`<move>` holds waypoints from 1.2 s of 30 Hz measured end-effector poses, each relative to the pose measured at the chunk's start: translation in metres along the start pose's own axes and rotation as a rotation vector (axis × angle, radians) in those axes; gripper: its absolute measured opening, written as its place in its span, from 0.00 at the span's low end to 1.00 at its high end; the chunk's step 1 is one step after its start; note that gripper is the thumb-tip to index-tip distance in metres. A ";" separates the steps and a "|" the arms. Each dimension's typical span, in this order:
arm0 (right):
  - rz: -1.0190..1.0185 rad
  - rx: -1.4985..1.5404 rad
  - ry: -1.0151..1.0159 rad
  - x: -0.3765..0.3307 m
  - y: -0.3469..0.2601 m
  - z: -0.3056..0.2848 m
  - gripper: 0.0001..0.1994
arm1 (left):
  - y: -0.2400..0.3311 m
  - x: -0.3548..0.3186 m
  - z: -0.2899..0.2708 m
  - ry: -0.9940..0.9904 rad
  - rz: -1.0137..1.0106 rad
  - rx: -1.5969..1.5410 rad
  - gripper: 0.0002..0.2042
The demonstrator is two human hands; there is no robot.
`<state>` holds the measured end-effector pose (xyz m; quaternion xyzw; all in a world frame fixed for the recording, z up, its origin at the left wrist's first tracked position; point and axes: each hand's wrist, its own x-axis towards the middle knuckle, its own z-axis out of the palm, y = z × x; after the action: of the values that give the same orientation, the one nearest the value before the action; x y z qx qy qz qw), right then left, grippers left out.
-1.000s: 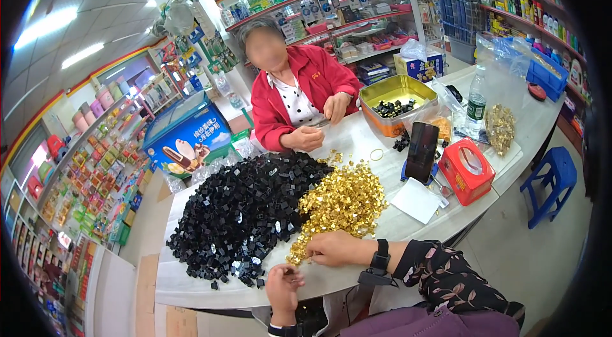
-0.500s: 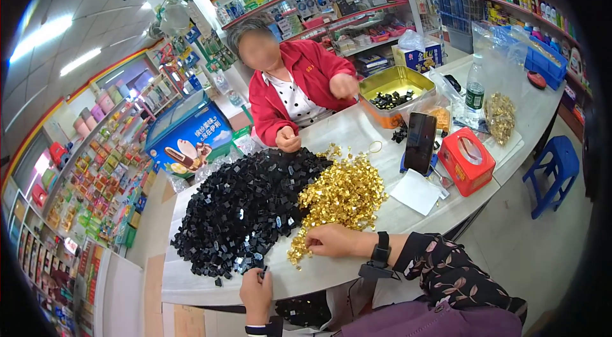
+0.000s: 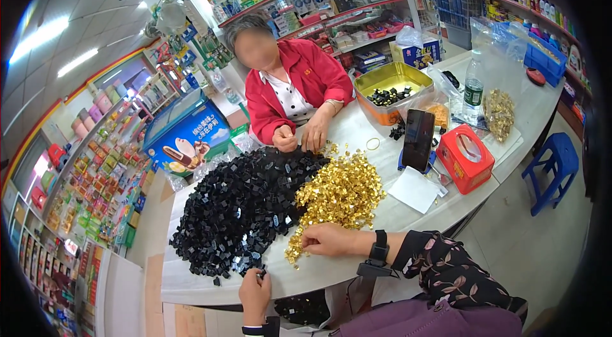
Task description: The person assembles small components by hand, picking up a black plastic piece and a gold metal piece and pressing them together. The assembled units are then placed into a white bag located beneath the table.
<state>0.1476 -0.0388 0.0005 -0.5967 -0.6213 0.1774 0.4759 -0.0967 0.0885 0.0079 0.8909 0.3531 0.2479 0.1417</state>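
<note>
A large heap of small black plastic pieces [image 3: 233, 203] covers the left of the table. Against its right side lies a pile of small shiny gold pieces [image 3: 341, 190]. At the front edge of the black heap, my left hand [image 3: 256, 295] pinches one small black piece [image 3: 262, 274] between thumb and fingers. My right hand [image 3: 331, 240] rests at the near edge of the gold pile, its fingers curled together. Whatever its fingertips hold is hidden. A dark band with a small box is strapped round my right wrist.
Across the table [image 3: 325, 273] a person in a red jacket [image 3: 299, 82] has both hands at the black heap's far edge. To the right stand a gold tin [image 3: 395, 76] with black pieces, a phone [image 3: 419, 139], a red tissue box [image 3: 465, 158], a bottle [image 3: 473, 88] and white paper [image 3: 414, 189].
The person opposite has brought the raised hand down from beside the tin to the other hand at the black heap. My hands have stayed nearly in place.
</note>
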 end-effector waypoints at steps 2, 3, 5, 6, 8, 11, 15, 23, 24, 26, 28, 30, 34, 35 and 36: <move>-0.013 0.008 0.004 0.000 -0.001 0.000 0.07 | 0.000 0.000 -0.001 -0.007 -0.011 -0.009 0.10; -0.004 0.011 0.007 0.000 -0.002 0.000 0.07 | 0.001 0.000 -0.001 -0.015 -0.022 -0.019 0.11; 0.016 0.018 0.013 -0.001 -0.004 -0.001 0.07 | 0.001 0.000 -0.001 -0.025 -0.035 -0.028 0.12; 0.017 0.019 0.012 -0.001 -0.003 0.000 0.07 | 0.001 0.002 -0.002 -0.047 -0.031 -0.010 0.12; 0.001 0.027 0.015 0.000 -0.001 0.001 0.07 | 0.000 0.005 -0.003 -0.088 -0.023 0.026 0.13; -0.008 0.025 0.015 0.000 0.000 0.001 0.08 | -0.002 0.006 -0.002 -0.106 -0.008 0.048 0.14; -0.013 0.007 0.002 -0.001 -0.005 -0.001 0.08 | -0.001 0.006 -0.003 -0.108 0.008 0.051 0.14; 0.060 0.285 0.129 0.005 -0.015 -0.017 0.09 | 0.000 0.003 0.003 -0.100 -0.087 -0.443 0.10; 0.109 0.434 0.120 0.005 -0.017 -0.018 0.09 | 0.005 0.000 0.003 -0.094 -0.188 -0.704 0.09; 0.165 0.583 0.102 0.003 -0.018 -0.013 0.09 | 0.021 -0.004 0.011 -0.129 -0.206 -0.787 0.09; 0.125 0.535 0.009 0.002 -0.016 -0.002 0.10 | 0.048 0.000 0.019 -0.185 -0.225 -0.952 0.08; 0.111 0.503 -0.049 0.001 -0.015 0.001 0.10 | 0.067 0.000 0.032 -0.184 -0.210 -0.990 0.09; 0.157 0.460 -0.087 -0.001 -0.015 0.005 0.11 | 0.082 -0.003 0.050 -0.164 -0.159 -1.072 0.11; 0.159 0.424 -0.094 -0.001 -0.015 0.003 0.11 | 0.082 -0.003 0.054 -0.148 -0.135 -1.095 0.11; 0.159 0.388 -0.099 0.000 -0.014 0.002 0.11 | 0.081 -0.003 0.058 -0.131 -0.110 -1.116 0.12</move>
<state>0.1382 -0.0415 0.0109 -0.5316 -0.5492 0.3599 0.5351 -0.0220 0.0244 -0.0072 0.6745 0.2049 0.3336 0.6259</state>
